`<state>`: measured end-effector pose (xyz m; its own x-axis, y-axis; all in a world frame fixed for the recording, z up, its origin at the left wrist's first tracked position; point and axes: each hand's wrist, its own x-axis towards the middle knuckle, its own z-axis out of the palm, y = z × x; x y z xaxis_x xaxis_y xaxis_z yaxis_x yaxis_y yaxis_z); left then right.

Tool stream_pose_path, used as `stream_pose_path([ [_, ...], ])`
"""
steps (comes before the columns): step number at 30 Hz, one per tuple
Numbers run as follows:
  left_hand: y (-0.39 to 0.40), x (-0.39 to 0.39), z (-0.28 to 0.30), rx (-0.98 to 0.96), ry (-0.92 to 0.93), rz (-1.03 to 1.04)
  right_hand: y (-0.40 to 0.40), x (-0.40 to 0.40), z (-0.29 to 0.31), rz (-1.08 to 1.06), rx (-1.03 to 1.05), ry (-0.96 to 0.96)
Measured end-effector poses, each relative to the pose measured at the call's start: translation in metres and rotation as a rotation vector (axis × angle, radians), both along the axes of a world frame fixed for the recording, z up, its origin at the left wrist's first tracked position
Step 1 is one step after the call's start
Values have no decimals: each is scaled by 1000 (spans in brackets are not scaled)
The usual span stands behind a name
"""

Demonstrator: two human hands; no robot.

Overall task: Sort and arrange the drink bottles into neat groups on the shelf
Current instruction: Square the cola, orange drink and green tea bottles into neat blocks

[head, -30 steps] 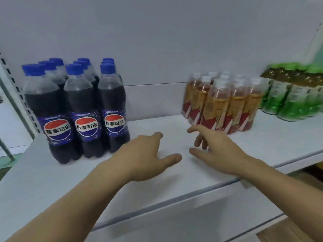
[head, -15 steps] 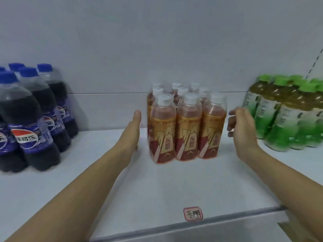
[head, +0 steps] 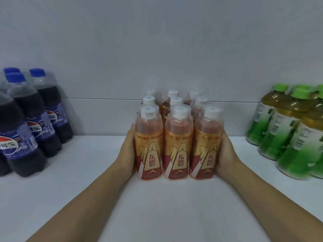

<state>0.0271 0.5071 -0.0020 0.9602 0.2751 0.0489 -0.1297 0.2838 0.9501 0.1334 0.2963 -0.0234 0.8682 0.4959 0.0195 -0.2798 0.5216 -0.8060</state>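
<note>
A block of several orange energy-drink bottles (head: 176, 145) with white caps and red-gold labels stands in three rows at the middle of the white shelf (head: 157, 206). My left hand (head: 126, 154) lies flat against the block's left side. My right hand (head: 225, 155) presses flat on its right side. The fingertips of both hands are hidden behind the front bottles.
Several dark cola bottles (head: 33, 123) with blue caps stand grouped at the left edge. Several green-tea bottles (head: 290, 130) with green caps stand at the right edge. The white back wall (head: 160, 58) rises just behind the orange block.
Both hands have moved from the shelf surface to either side of the orange bottles and closed in until they touch them. The view has turned right and come closer.
</note>
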Motion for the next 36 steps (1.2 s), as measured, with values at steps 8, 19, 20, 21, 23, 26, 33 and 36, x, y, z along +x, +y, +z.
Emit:
stream_pose_path([
  [8,-3,1,3,-76,-32,-27,1,-5,4,-10,-9,-16],
  [19,-4,-1,5,-110,-65,58,7,-4,3,16,-42,-40],
  [20,-4,0,5,-114,-66,74,8,-5,3,23,-41,-46],
  [21,-3,0,5,-115,-63,85,8,-7,4,24,-46,-51],
  [23,-1,0,5,-104,-51,103,9,-9,5,17,-58,-57],
  [26,0,1,4,-83,-34,126,6,-8,5,13,-66,-72],
  [33,7,1,-2,-76,1,165,9,-2,3,29,-94,-87],
  [36,9,2,-5,-69,14,161,8,-2,2,11,-89,-86],
])
